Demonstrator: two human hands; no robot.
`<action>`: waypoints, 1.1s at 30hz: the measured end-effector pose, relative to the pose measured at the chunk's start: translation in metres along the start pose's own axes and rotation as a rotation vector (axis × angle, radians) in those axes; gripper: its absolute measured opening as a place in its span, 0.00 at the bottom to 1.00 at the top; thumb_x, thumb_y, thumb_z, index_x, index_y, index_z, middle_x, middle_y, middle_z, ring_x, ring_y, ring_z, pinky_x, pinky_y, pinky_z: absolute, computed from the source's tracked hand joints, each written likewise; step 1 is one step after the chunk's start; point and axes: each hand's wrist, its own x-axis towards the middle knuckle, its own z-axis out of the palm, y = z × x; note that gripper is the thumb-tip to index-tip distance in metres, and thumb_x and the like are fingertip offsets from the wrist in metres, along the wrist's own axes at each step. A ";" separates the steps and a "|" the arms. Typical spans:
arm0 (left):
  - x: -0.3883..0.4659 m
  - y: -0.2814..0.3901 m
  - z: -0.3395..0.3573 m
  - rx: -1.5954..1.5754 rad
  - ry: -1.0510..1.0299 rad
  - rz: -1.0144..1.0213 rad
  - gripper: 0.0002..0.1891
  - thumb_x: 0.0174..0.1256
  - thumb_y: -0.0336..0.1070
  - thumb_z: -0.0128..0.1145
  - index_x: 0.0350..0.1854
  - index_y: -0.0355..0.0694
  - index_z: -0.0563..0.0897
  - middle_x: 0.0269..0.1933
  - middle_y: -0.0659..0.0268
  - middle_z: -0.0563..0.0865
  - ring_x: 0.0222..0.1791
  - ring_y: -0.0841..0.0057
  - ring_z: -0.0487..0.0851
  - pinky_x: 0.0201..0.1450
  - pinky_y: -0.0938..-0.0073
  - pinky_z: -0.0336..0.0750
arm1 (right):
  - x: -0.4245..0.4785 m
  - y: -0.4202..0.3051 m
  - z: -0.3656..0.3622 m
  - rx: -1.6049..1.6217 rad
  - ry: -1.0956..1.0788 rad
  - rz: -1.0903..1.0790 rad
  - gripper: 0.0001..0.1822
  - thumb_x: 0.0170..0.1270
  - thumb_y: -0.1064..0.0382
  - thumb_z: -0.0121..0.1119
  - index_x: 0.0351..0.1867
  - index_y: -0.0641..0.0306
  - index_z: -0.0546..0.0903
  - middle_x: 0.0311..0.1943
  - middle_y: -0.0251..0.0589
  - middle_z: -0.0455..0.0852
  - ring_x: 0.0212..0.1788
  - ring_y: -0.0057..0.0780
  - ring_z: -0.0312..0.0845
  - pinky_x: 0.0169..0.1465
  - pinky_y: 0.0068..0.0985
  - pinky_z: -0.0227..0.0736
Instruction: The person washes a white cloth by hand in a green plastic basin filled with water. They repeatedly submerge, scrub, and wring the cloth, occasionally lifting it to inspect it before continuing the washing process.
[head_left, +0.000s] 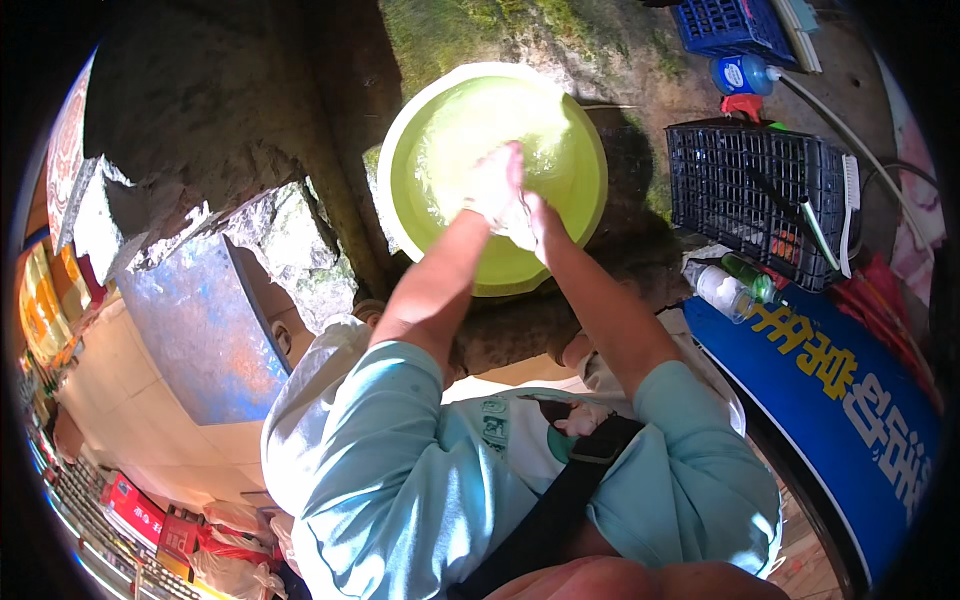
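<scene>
A round lime-green plastic basin (592, 187) with water in it stands on the ground in front of me. Over its middle, my left hand (499, 180) reaches out in strong sunlight, its fingers pointing away from me. My right hand (534, 217) meets it from the right, near the left wrist and palm. Glare washes out the pale patch between them, so whether a thing is held there cannot be made out. Ripples and bright reflections cover the water around the hands.
Right of the basin are a black plastic crate (750, 195), a white-bristled brush (850, 202), plastic bottles (724, 291) and a blue sign panel (795, 375) bearing writing. A blue crate (731, 26) stands farther back. At left lies a scuffed blue-grey board (202, 330) beside broken rock (281, 240).
</scene>
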 end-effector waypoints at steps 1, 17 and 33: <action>-0.002 -0.036 -0.001 0.134 0.027 0.038 0.13 0.60 0.39 0.41 0.43 0.41 0.70 0.29 0.57 0.79 0.29 0.63 0.77 0.38 0.68 0.71 | -0.002 0.006 -0.006 -0.070 -0.028 0.026 0.28 0.57 0.45 0.44 0.50 0.67 0.63 0.41 0.43 0.74 0.37 0.28 0.73 0.35 0.24 0.72; -0.036 0.067 -0.017 -0.549 -0.621 -0.089 0.24 0.49 0.40 0.49 0.52 0.44 0.67 0.35 0.56 0.78 0.24 0.68 0.78 0.32 0.66 0.72 | 0.028 0.019 -0.079 -0.188 -0.087 -0.086 0.34 0.53 0.48 0.50 0.60 0.50 0.51 0.54 0.49 0.60 0.55 0.39 0.57 0.51 0.32 0.60; -0.013 0.107 0.003 0.154 -0.155 0.343 0.15 0.43 0.37 0.51 0.38 0.47 0.76 0.26 0.64 0.80 0.31 0.65 0.77 0.43 0.64 0.67 | 0.003 -0.017 -0.039 0.500 -0.249 -0.072 0.19 0.58 0.53 0.45 0.49 0.57 0.63 0.39 0.40 0.71 0.39 0.31 0.68 0.45 0.28 0.66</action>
